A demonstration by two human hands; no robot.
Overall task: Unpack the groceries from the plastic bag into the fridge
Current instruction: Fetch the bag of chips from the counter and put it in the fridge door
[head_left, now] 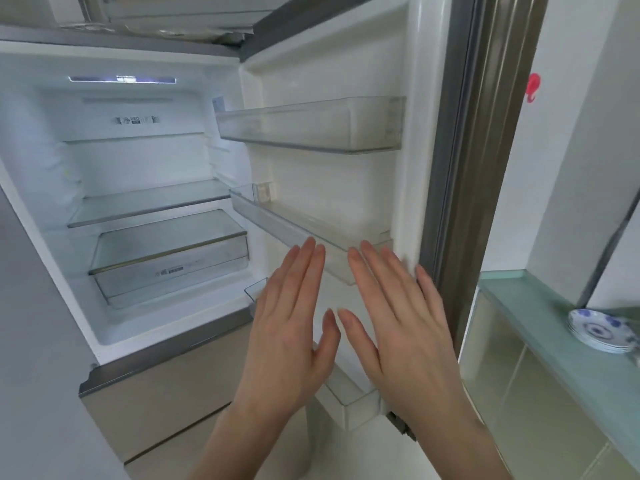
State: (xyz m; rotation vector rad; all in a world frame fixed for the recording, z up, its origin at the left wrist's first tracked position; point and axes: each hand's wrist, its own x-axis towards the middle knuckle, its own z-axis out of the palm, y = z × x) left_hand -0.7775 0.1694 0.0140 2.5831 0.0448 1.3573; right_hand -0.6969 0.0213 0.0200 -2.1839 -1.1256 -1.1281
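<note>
1. The fridge stands left, its open door to the right.
2. Door bins sit one above another.
3. Stacked plates rest on the bench right of the door.

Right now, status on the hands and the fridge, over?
Left hand and right hand open, holding nothing. Fridge door open, shelves bare. No bag or groceries in view. Nothing in the way.

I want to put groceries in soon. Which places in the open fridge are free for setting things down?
Free: the glass shelf under the back vent, the lid of the clear drawer, and the upper door bin. The middle door bin looks empty too, but the left hand and right hand are raised, fingers straight, before its right end.
</note>
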